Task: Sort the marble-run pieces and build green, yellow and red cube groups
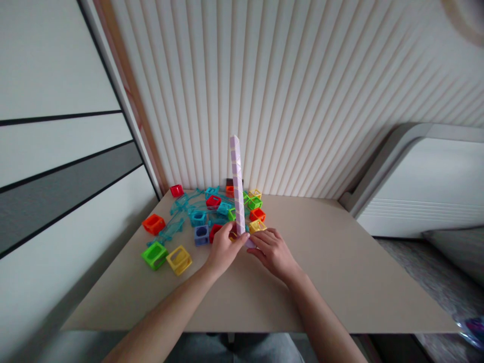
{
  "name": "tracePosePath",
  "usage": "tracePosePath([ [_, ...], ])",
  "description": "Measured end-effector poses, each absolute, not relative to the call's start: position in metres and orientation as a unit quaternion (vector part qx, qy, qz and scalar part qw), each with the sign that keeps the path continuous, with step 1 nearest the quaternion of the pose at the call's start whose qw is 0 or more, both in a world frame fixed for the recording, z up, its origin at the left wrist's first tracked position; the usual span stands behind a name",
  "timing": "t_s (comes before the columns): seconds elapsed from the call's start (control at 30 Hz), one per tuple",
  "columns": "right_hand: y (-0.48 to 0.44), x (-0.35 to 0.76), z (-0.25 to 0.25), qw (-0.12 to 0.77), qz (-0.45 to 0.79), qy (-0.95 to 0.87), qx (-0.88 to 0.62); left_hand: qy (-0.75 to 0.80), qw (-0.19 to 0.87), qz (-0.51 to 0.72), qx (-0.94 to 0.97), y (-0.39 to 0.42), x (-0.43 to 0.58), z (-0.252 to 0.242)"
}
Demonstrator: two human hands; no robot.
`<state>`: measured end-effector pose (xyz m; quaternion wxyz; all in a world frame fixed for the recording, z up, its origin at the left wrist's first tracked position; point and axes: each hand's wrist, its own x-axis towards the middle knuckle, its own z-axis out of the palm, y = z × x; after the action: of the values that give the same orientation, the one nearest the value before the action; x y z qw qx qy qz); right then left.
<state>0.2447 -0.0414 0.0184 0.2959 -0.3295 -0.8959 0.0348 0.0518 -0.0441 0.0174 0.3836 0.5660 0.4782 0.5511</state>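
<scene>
A tall, thin tower of pale lilac cubes [237, 181] stands upright on the beige table [340, 272]. My left hand [224, 248] grips the tower's base from the left, fingers curled round it. My right hand [273, 251] pinches the bottom cube from the right. Right behind the tower lie loose hollow cubes, among them a yellow one [257, 225] and a blue one [201, 235].
Several coloured open cubes lie at the table's back left: orange [154, 224], green [155, 254], yellow [179, 260], red [176, 190]. Clear teal track pieces [177, 212] lie among them. A ribbed wall stands behind; a white cabinet [423, 186] stands to the right.
</scene>
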Motion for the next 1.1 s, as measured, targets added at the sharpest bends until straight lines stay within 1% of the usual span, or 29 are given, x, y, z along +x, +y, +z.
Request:
tracePosePath([
  [0.13,-0.043,0.242,0.022,0.298,0.017,-0.889,-0.347,0.475,0.395,0.551,0.561,-0.042,0.05,0.019],
  [0.27,-0.044,0.24,0.022,0.304,0.062,-0.883,-0.352,0.43,0.458,0.544,0.556,-0.042,0.05,0.02],
  [0.5,-0.045,0.239,0.017,0.327,0.201,-0.86,-0.335,0.357,0.56,0.535,0.522,-0.041,0.052,0.017],
  [0.6,-0.046,0.238,0.018,0.335,0.247,-0.845,-0.336,0.357,0.583,0.544,0.487,-0.043,0.053,0.019],
  [0.77,-0.048,0.238,0.023,0.323,0.328,-0.82,-0.34,0.334,0.615,0.547,0.46,-0.044,0.054,0.022],
  [0.97,-0.052,0.243,0.03,0.294,0.501,-0.745,-0.327,0.255,0.671,0.547,0.431,-0.048,0.055,0.025],
  [1.1,-0.056,0.241,0.037,0.289,0.593,-0.7,-0.273,0.224,0.708,0.551,0.381,-0.052,0.057,0.027],
])
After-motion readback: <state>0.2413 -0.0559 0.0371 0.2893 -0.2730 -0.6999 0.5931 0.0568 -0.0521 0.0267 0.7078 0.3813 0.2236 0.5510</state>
